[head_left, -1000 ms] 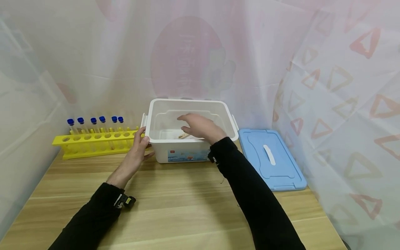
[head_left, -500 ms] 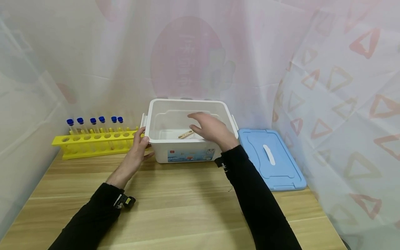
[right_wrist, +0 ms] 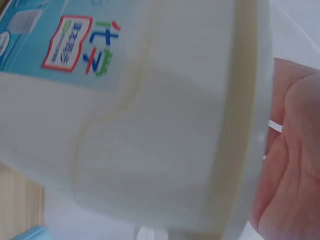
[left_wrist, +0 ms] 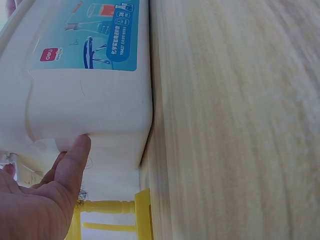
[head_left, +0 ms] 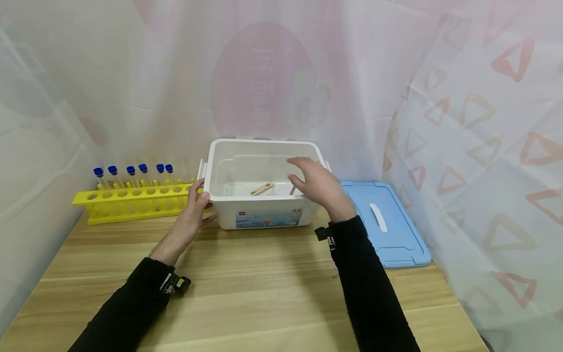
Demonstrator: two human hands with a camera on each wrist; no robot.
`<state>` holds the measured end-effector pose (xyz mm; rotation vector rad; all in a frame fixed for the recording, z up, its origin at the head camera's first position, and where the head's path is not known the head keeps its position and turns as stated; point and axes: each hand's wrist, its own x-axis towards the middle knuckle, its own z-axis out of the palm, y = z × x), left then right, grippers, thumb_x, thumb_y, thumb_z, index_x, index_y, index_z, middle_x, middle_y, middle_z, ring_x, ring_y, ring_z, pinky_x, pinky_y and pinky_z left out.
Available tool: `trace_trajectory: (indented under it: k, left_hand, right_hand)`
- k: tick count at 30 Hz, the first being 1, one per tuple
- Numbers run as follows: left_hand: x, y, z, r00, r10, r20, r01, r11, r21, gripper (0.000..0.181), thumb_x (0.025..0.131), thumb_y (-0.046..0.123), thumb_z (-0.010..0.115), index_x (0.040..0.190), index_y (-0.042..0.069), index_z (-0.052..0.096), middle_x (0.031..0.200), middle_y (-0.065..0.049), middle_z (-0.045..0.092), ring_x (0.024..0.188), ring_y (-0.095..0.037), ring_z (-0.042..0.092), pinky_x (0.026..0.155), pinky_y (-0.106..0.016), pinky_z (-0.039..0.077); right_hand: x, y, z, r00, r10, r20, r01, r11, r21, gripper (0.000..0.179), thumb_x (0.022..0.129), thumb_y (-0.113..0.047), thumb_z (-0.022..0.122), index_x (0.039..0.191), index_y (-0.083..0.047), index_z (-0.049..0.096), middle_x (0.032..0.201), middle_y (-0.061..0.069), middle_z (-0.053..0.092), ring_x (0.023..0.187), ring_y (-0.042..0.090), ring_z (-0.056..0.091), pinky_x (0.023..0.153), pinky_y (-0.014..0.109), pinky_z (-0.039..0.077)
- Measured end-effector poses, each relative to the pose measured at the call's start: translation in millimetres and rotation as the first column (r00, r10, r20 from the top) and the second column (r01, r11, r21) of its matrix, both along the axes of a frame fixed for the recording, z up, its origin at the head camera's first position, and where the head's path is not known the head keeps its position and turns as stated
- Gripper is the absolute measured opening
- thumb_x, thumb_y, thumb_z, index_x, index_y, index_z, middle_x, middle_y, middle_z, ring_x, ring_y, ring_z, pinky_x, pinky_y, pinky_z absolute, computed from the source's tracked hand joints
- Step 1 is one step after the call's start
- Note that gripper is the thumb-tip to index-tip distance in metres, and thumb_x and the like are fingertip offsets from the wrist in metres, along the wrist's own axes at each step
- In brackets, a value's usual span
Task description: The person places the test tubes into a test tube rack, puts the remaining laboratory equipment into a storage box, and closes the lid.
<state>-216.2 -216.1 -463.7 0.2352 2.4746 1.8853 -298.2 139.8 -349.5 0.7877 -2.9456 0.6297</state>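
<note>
A white plastic storage box (head_left: 228, 205), lidless, stands at the back of the table. My left hand (head_left: 190, 213) is at its left front corner, with fairly straight fingers touching the side near the handle; one finger presses the box wall in the left wrist view. My right hand (head_left: 320, 185) hovers over the right part of the opening, fingers loosely bent and spread, nothing seen in them. In the box lies a small wooden clamp (head_left: 262, 189), like a test tube holder. A thin dark stick (head_left: 292, 190) shows below the right thumb, partly hidden.
Left of the box stands a yellow test tube rack (head_left: 132, 193) with several blue-capped tubes (head_left: 130, 171). To the right, a blue lid (head_left: 396, 230) with a white handle lies flat on the wooden table (head_left: 246, 288). Printed curtains (head_left: 272, 73) hang close behind.
My right hand has moved right across the box opening, uncovering the wooden clamp, the dark stick and the front label. The left hand stays where it was.
</note>
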Motion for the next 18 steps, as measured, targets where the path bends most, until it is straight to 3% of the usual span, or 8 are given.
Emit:
trace_trajectory:
  k: [18]
  left_hand:
    - [-1.3,1.0,0.0,1.000,-0.003,-0.010,0.003,1.000,0.010,0.074,0.123,0.067,0.029,0.185,0.038,0.001,0.193,-0.028,0.013,0.176,-0.061,0.027,0.130,-0.087,0.042]
  right_hand:
    - [-5.6,53.5,-4.2,0.985,-0.164,0.055,0.170,0.978,-0.123,0.060,0.123,-0.028,0.061,0.178,-0.008,0.048,0.185,0.021,0.048,0.174,0.044,0.044,0.146,0.064,0.038]
